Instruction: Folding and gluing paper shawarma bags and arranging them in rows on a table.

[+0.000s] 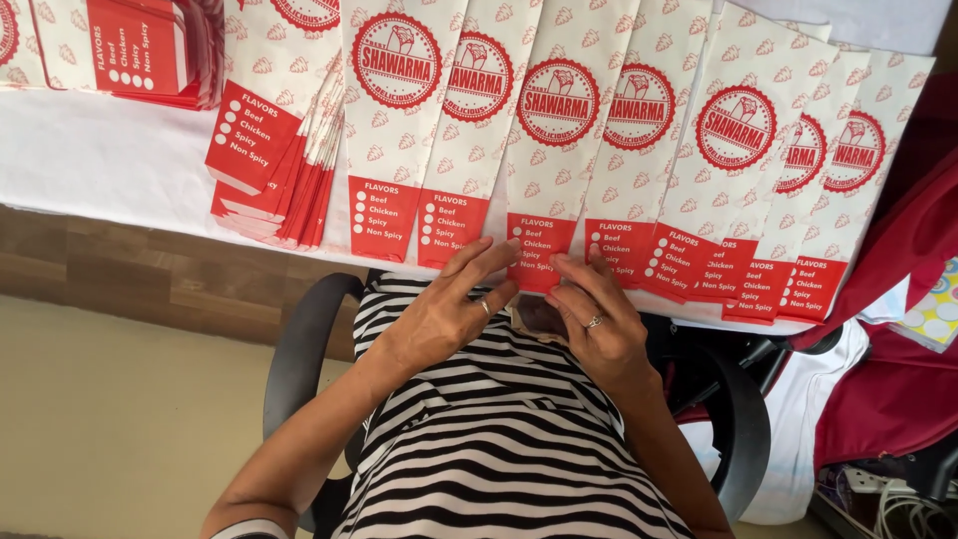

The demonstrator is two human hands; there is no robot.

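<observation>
Several white paper bags with red round emblems and red end panels lie fanned in an overlapping row on the white table. My left hand and my right hand meet at the table's near edge, fingertips pinching the red bottom end of the middle bag. Both hands wear a ring. I sit in a chair, wearing a black-and-white striped top.
A thick stack of the same bags lies to the left, and another stack sits at the far left corner. The chair's black armrests flank me. Red fabric and white cloth hang at the right, with cables on the floor.
</observation>
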